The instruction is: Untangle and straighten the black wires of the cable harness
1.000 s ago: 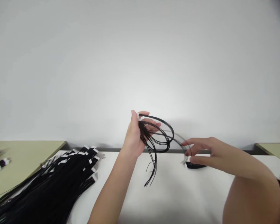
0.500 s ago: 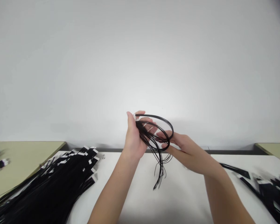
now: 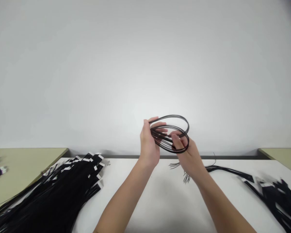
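Observation:
A black cable (image 3: 168, 150), wound into several loops, hangs in the air between my two hands. My left hand (image 3: 149, 142) is closed around the left end of the loops, its thumb up and its fingers behind them. On the opposite side, my right hand (image 3: 188, 152) grips the lower right of the coil, with the thumb in front. The cable's end and any connector are hidden in the hands. Thin loose wire ends (image 3: 186, 178) show just below my right hand, over the table; what they belong to is unclear.
A large pile of black cables with white connectors (image 3: 50, 194) covers the left of the white table (image 3: 135, 200). More black cables (image 3: 278, 197) lie at the right. Pale green surfaces (image 3: 36, 158) flank the table, and a white wall (image 3: 145, 64) rises behind it.
Both hands have shifted slightly right with the coil. The right hand has moved its thumb over the loops, and the strands that dangled below the coil no longer hang there.

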A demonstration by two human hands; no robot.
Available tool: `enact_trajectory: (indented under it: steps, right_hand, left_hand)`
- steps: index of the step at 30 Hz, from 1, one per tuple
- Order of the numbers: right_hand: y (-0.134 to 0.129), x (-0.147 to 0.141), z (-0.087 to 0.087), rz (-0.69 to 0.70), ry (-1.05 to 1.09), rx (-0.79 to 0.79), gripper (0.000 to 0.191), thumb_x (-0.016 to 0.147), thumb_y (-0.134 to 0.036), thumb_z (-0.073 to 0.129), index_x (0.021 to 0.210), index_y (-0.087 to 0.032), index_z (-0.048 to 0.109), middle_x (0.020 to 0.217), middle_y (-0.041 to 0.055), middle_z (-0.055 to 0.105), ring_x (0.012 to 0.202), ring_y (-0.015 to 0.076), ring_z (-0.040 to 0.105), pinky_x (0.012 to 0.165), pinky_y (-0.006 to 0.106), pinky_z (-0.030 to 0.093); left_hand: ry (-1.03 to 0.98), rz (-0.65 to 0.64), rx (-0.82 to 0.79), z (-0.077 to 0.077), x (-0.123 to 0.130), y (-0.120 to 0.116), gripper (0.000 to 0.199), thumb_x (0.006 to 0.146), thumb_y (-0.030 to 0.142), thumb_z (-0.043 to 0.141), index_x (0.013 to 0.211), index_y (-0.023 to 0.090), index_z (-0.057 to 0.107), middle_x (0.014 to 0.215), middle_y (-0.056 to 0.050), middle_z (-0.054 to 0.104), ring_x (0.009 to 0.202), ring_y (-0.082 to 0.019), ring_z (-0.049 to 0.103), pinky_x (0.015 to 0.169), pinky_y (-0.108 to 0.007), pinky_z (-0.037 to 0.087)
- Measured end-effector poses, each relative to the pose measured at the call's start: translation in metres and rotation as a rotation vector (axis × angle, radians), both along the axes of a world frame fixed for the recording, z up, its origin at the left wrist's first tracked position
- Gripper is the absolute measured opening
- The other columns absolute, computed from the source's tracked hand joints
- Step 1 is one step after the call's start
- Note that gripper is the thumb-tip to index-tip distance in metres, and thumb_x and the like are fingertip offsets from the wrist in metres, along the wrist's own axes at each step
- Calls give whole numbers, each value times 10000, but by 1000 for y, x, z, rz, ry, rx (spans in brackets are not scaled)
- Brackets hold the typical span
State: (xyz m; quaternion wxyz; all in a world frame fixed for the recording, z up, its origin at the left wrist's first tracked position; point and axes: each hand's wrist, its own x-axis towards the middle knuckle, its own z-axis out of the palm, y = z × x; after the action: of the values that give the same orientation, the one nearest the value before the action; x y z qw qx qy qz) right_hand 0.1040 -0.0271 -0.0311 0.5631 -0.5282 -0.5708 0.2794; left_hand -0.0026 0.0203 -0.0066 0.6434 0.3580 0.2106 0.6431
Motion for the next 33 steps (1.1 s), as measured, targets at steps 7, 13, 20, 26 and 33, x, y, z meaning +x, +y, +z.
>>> enact_trajectory:
  steps: [7,13,20,26,33]
  right_hand:
    - [-33,50,-6,-185,-207,-55,359,916,-522,430,797,-198,526,621,-29,416,586,128,379,546,238,320]
    - [-66,79,-42,-154,-505,-231,373,914,-522,415,762,-215,562,604,-19,552,552,158,478,524,252,329]
    - [-83,74,-91,-308,-778,-365,407,932,-512,374,763,-221,602,614,17,639,524,186,557,490,250,319]
    - [-93,68,-113,-425,-1036,-375,401,933,-500,408,733,-231,629,680,11,672,486,154,544,458,235,191]
    - [-98,65,-124,-452,-1254,-285,373,962,-472,388,947,-242,681,735,29,694,436,114,519,463,242,144]
  left_hand:
    - [283,-327,12,-29,18,8,506,818,611,523,914,137,674,762,-72,681,644,-141,606,617,-253,486]
    - [455,-730,-149,-93,41,6,607,762,714,495,671,122,589,631,-34,597,560,-134,572,573,-263,462]
    - [504,-994,-373,-151,37,-17,580,778,714,474,793,144,578,772,-65,625,699,-193,627,687,-387,520]
    - [405,-1090,-522,-167,35,-27,545,838,665,427,805,146,591,839,-65,631,769,-200,642,840,-456,495]
    - [309,-1044,-671,-171,34,-25,486,892,572,419,798,133,608,908,-69,637,854,-191,622,921,-417,456]
